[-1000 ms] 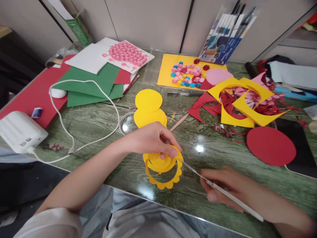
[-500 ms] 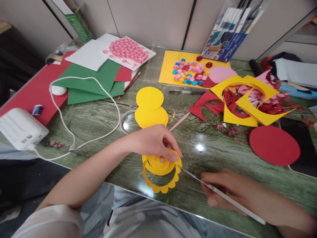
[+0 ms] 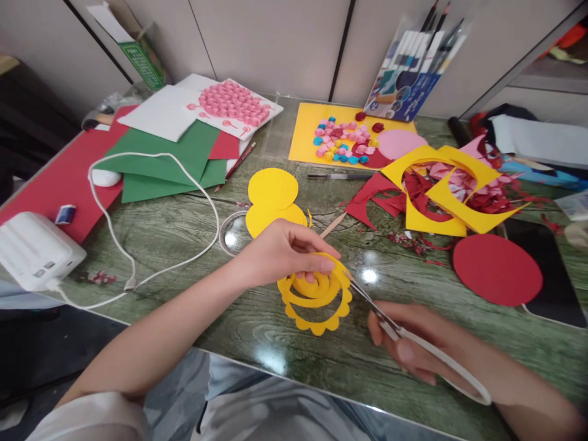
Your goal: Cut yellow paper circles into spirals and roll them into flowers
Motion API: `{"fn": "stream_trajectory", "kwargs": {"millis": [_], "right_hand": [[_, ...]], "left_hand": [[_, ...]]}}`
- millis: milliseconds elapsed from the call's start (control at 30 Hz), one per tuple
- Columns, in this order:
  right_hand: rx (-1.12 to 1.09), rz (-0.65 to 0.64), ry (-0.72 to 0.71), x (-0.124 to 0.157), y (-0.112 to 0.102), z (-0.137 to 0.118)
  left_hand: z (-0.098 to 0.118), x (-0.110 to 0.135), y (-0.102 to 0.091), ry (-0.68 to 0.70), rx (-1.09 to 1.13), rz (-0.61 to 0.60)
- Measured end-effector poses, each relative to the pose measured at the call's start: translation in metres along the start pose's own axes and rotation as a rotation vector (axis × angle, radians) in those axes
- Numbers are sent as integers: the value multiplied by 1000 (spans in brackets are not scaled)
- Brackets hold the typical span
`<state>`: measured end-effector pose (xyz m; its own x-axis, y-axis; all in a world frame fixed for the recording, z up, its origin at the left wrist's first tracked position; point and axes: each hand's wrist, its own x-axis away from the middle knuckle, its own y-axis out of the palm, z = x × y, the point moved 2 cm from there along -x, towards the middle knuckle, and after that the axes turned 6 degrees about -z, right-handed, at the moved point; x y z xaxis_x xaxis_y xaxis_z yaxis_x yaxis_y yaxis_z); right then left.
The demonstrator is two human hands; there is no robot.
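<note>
Between thumb and fingers, my left hand (image 3: pixel 291 254) pinches a yellow paper spiral (image 3: pixel 318 324) whose outer edge is cut into scallops. The spiral hangs just over the table, partly covered by the fingers. My right hand (image 3: pixel 408 343) grips a pair of scissors with white handles (image 3: pixel 448 352). Their blades reach the right edge of the spiral, close to my left fingertips. Behind my left hand lie overlapping yellow paper circles (image 3: pixel 273 190). A pale wooden stick (image 3: pixel 333 225) lies just beyond the fingers, its far end by red paper scraps.
Yellow cut-out sheets (image 3: pixel 436 214) and crumpled red and pink scraps lie at the right, near a red paper circle (image 3: pixel 497 269) overlapping a dark tablet (image 3: pixel 551 275). Left are a white charger (image 3: pixel 41 251), its looped cable and green paper (image 3: pixel 165 153). Small paper balls sit on yellow paper (image 3: pixel 305 131).
My left hand and the spiral have shifted slightly right and up, with the scalloped edge turned. The scissors have rotated, and their handle loop shows more widely.
</note>
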<state>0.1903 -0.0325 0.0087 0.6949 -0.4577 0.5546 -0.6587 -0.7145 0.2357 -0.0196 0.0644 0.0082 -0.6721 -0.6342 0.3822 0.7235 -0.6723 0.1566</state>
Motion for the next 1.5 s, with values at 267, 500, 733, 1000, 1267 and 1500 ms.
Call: {"fn": "stream_trajectory", "kwargs": {"millis": [267,500,733,1000,1267,1500], "right_hand": [[-153,19,-324,-15,10,17],[-182,48,-358,-19,18,13],[-184,125,-341,-22,18,11],[-186,148,-329,-20,19,13],[-231,173,-324,-20,21,15],[-213,189,-297,-20,20,12]], "left_hand": [[-15,3,26,195,271,243],[-19,8,37,242,313,364],[-18,10,39,198,235,366],[-17,9,37,158,196,373],[-17,9,36,163,159,381],[-16,8,34,167,181,377]]}}
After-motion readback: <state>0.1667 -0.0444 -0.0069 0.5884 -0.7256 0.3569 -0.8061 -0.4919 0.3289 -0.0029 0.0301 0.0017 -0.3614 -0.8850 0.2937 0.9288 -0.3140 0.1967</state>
